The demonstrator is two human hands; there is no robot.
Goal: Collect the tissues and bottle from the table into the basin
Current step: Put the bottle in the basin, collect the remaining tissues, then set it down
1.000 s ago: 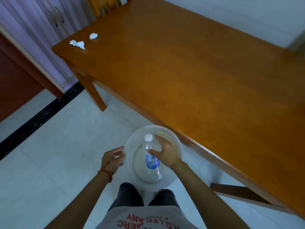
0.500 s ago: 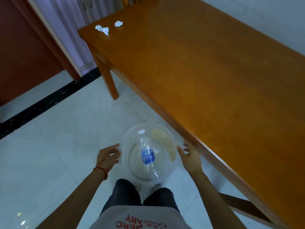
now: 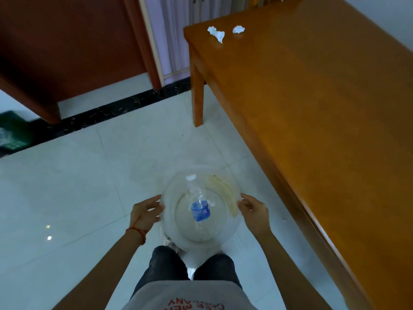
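Note:
A clear plastic basin point(image 3: 173, 231) hangs over the tiled floor in front of my legs. My left hand point(image 3: 145, 211) grips its left rim and my right hand point(image 3: 253, 210) grips its right rim. Inside it lies a clear bottle point(image 3: 199, 208) with a blue label, its white cap pointing away from me. A yellowish stain marks the basin's right inner wall. Two crumpled white tissues, one larger point(image 3: 216, 35) and one smaller point(image 3: 238, 29), sit apart from each other on the far left corner of the wooden table point(image 3: 312, 113).
The table's long edge runs close along my right side, with its leg point(image 3: 197, 97) ahead. A red-brown cabinet point(image 3: 67, 41) stands at the far left, a green crate point(image 3: 11, 133) beside it. A black floor strip crosses ahead.
My right hand let go of the bottle, which now lies in the basin, and took hold of the right rim. The view has swung so the tissues appear farther right.

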